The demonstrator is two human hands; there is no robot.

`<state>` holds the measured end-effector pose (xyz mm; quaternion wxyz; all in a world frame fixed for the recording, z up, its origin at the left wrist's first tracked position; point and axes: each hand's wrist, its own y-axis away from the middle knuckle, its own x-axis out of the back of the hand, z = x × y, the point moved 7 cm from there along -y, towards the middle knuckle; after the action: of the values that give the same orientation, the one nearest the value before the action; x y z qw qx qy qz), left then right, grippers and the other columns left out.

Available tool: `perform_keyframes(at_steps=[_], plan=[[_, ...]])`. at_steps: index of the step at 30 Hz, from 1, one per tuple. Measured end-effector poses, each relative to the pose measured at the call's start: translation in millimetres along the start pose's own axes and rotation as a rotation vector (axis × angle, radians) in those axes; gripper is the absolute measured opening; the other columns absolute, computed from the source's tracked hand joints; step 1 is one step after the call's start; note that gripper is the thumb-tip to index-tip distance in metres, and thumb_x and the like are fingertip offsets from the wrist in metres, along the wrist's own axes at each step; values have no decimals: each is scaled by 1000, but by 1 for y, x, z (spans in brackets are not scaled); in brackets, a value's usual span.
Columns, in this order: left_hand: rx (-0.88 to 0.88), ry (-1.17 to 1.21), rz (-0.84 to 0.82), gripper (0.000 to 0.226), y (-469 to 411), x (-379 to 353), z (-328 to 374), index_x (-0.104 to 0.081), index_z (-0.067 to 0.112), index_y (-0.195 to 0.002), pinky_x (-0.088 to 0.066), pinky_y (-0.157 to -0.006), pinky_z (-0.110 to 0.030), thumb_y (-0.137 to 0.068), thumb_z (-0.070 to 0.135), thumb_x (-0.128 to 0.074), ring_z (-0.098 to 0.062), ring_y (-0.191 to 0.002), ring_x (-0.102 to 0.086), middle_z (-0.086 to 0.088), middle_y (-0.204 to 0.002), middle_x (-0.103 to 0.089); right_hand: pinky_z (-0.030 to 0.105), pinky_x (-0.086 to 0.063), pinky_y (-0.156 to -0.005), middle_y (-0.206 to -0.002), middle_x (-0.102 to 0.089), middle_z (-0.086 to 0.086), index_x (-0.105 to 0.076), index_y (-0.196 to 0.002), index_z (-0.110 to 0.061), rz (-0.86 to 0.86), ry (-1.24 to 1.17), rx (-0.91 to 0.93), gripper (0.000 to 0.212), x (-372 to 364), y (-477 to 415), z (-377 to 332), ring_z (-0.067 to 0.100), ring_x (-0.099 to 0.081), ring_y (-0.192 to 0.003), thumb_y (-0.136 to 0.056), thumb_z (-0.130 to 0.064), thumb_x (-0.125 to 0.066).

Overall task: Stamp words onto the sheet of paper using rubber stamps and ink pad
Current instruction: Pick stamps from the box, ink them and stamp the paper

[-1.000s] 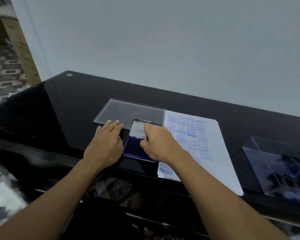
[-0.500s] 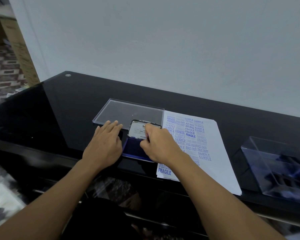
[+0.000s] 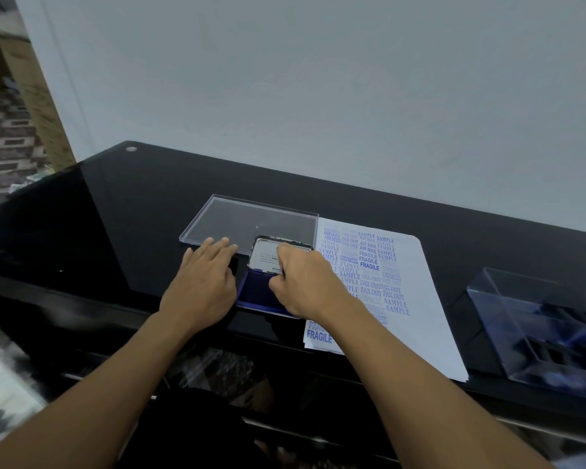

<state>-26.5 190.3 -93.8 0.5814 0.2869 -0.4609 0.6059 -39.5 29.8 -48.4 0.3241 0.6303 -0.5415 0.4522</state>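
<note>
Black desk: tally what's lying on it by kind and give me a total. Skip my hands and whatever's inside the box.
Clear plastic lid: 1
Clear plastic box: 1
Ink pad: 1
Sheet of paper: 1
Total: 4

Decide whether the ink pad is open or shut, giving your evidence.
Open. The ink pad has its lid tilted up at the back, with the blue inking surface bare beside the right hand.

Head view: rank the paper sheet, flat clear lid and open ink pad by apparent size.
1. paper sheet
2. flat clear lid
3. open ink pad; the right hand hides part, so 2 versus 3 is unsure.
</note>
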Motion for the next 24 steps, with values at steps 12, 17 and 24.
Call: perform_keyframes(at_steps=[12, 17, 24], plan=[[39, 55, -19, 53, 0, 5, 1, -32, 18, -153, -2, -123, -45, -100, 13, -35, -16, -152, -7, 1, -163, -21, 32, -37, -57, -91, -53, 11, -33, -76, -22, -35, 39, -1, 23, 3, 3, -5, 29, -52, -76, -91, -19, -50], [51, 86, -10, 52, 1, 9, 3, -34, 18, -152, -2, -123, -45, -100, 12, -36, -16, -152, -9, 0, -163, -22, 32, -37, -57, -90, -52, 11, -31, -74, -23, -53, 40, -10, 26, 3, 4, -7, 29, -52, -76, -91, -18, -50], [12, 108, 18, 50, -4, 17, 16, -36, 17, -151, -3, -124, -43, -101, 13, -35, -15, -151, -10, 0, -162, -24, 33, -39, -60, -95, -56, 11, -37, -83, -21, -58, 39, -7, 16, 7, 5, -6, 30, -55, -80, -91, -21, -52]])
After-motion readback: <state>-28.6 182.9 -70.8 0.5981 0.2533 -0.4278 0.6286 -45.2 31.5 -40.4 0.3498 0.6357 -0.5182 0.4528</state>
